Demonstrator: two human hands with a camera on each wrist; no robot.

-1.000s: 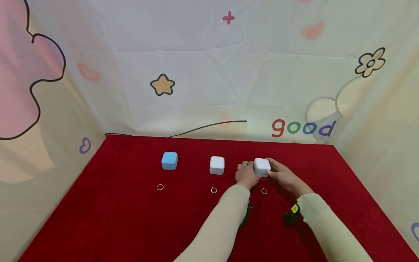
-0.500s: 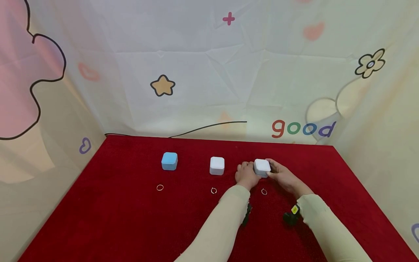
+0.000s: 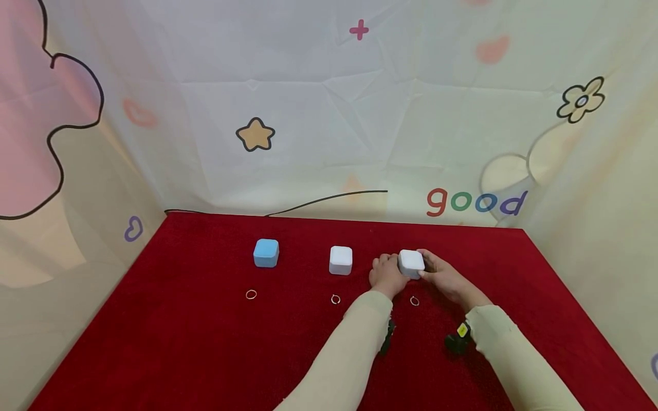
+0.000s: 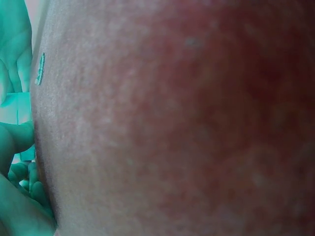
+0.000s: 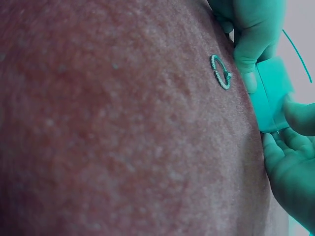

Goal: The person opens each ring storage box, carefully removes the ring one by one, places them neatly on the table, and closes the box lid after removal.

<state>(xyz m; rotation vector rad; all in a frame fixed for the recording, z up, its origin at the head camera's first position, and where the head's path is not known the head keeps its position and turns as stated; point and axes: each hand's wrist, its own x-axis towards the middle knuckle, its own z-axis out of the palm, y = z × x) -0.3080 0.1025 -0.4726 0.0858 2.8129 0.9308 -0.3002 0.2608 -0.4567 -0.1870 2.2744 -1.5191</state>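
Observation:
Both hands hold a small white ring box (image 3: pixel 412 264) at the right of the red cloth. The left hand (image 3: pixel 388 275) grips its left side, thumb on the lower part in the right wrist view. From the right, the right hand (image 3: pixel 448 278) pinches the box, thumb on its near face and fingers behind. A seam between lid and base shows on the box (image 5: pixel 270 96) in the right wrist view. Just in front lies a ring (image 3: pixel 414 301), seen as an open circle with a small stone in the right wrist view (image 5: pixel 221 72).
A second white box (image 3: pixel 341 260) stands left of the hands, with a ring (image 3: pixel 336 299) in front. Farther left are a blue box (image 3: pixel 266 253) and another ring (image 3: pixel 251 294). The red cloth (image 3: pixel 205 342) ends at a printed curtain (image 3: pixel 308 103) behind.
The held box's lid seems to sit slightly lower, its seam less visible in the head view. Both hands stay in nearly the same place.

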